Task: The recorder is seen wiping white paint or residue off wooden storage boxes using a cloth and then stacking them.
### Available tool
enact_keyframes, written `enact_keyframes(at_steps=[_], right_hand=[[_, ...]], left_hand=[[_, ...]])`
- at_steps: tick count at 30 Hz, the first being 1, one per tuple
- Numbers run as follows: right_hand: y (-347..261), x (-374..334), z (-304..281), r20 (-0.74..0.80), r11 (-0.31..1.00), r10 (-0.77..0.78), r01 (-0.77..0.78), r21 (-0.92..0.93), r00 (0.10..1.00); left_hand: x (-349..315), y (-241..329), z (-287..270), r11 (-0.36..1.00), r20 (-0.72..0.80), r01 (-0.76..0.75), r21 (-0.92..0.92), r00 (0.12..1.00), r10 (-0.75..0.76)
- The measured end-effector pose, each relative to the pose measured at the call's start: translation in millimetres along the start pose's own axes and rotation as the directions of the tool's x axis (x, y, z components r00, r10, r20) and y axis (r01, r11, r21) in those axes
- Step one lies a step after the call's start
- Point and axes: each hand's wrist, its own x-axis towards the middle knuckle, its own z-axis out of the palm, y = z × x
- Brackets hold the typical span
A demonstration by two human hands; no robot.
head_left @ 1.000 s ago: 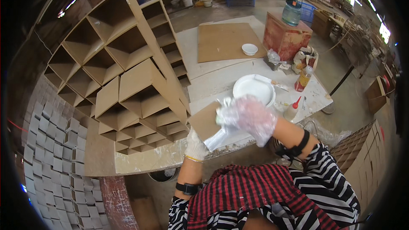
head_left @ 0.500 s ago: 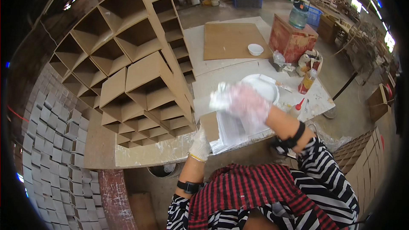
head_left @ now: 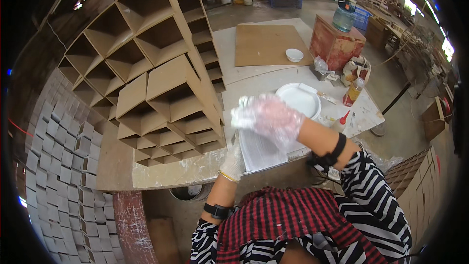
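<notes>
A flat board (head_left: 259,154), coated in wet-looking white, lies at the table's front edge. My left hand (head_left: 231,162), in a white knit glove, grips the board's left edge; its fingertips are partly hidden. Over the board's far left part is my right hand (head_left: 273,121), in a clear plastic glove with white smears. Its fingers are closed and bent round something white that I cannot make out. Just beyond it sits a round white tub lid or shallow dish (head_left: 296,99) of white paint, with a brush (head_left: 326,98) by its right rim.
Brown compartment shelving (head_left: 171,93) stands close on the left. A glue bottle with red tip (head_left: 340,123), a red-and-yellow bottle (head_left: 352,93), a white bowl (head_left: 294,55) on a brown sheet (head_left: 268,44) and a red box (head_left: 334,44) bearing a water jug (head_left: 344,17) lie right and beyond.
My right hand has moved left across the board. The brown strip along the board's left side now shows white. My left hand stays at the left edge.
</notes>
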Motion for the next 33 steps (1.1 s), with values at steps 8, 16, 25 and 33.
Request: enact_keyframes(at_steps=[8, 16, 25, 33], right_hand=[[-33, -18, 58, -0.055, 0.996, -0.081, 0.083, 0.025, 0.995], [24, 13, -3, 0.034, 0.991, 0.100, -0.097, -0.095, 0.994], [-65, -3, 4, 0.529, 0.938, 0.001, -0.184, 0.294, 0.848], [5, 2, 8, 0.066, 0.989, 0.112, -0.105, -0.101, 0.991]], left_hand=[[-13, 13, 37, 0.990, -0.300, -0.067, 0.127, 0.948, 0.103], [-29, 7, 36, 0.987, -0.332, -0.089, 0.133, 0.934, 0.129], [-24, 18, 22, 1.000, -0.150, 0.010, 0.012, 0.989, -0.008], [-24, 19, 50, 0.993, -0.346, -0.029, 0.112, 0.936, 0.066]])
